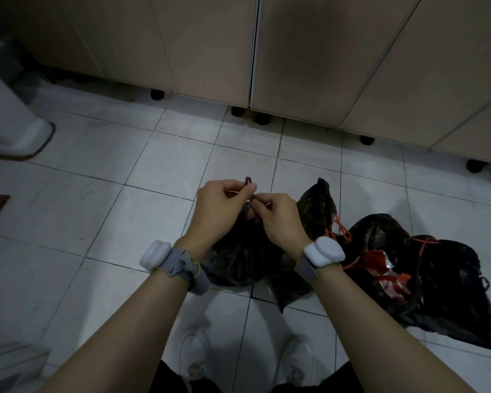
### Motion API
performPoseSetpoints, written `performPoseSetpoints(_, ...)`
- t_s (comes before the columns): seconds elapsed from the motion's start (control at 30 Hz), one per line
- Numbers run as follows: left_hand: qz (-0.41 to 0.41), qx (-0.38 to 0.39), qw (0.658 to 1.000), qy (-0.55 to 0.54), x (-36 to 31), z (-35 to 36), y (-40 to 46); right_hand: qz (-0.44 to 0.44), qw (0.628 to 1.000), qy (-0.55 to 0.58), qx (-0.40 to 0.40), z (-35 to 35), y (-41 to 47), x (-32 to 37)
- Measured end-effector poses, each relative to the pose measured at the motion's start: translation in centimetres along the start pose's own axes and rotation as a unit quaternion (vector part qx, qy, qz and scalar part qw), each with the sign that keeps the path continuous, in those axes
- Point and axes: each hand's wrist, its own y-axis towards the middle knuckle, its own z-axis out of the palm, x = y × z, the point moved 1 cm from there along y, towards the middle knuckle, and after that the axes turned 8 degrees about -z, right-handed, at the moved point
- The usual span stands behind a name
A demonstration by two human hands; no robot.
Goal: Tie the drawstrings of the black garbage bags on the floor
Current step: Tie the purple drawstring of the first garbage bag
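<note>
Garbage bag [244, 259] drawstring [247, 180] pinched by both hands' fingers [251, 190], tied bags [425, 268] beside.

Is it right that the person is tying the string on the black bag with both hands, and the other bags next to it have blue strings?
Not quite. The head view shows both hands, left hand and right hand, working the drawstring above the black bag, but the other bags beside it have red strings, not blue ones.
</note>
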Motion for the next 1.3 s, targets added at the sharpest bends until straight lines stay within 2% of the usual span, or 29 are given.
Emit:
performPoseSetpoints(0.17, 0.052, -0.023, 0.992, 0.11, 0.2, 0.1, -0.1, 0.026, 0.999, 0.025, -0.035, 0.6, 0.7, -1.1)
performPoseSetpoints(0.33, 0.118, 0.013, 0.985, 0.127, 0.4, -0.1, 0.1, 0.062, 0.993, 0.074, -0.072, 0.0, 0.9, -2.2)
performPoseSetpoints(0.53, 0.171, 0.028, 0.971, 0.167, 0.0, 0.7, -0.4, 0.026, 1.0, 0.006, -0.002, 0.4, 0.3, -2.1)
performPoseSetpoints(0.7, 0.133, 0.057, 0.983, 0.116, -0.2, 0.9, -0.3, 0.048, 0.996, 0.019, 0.065, 0.6, 0.5, -2.3)
performPoseSetpoints(0.9, 0.094, 0.085, 0.989, 0.079, 0.0, 0.7, 0.0, 0.101, 0.986, 0.102, 0.082, 1.4, 0.7, -1.7)
performPoseSetpoints(1.0, 0.093, 0.094, 0.989, 0.068, 0.3, 0.7, 0.2, 0.069, 0.989, 0.084, 0.098, 1.4, 0.7, -1.2)
performPoseSetpoints(1.07, 0.074, 0.105, 0.99, 0.054, 0.6, 0.6, 0.3, 0.042, 0.992, 0.066, 0.098, 1.4, 0.7, -1.3)
performPoseSetpoints(1.2, 0.038, 0.125, 0.99, 0.043, 1.0, 0.5, 0.3, 0.053, 0.993, 0.07, 0.082, 1.5, 0.8, -1.6)
performPoseSetpoints(1.3, 0.035, 0.093, 0.993, 0.069, 1.1, 0.2, 0.3, 0.071, 0.993, 0.087, 0.042, 1.8, 0.9, -2.0)
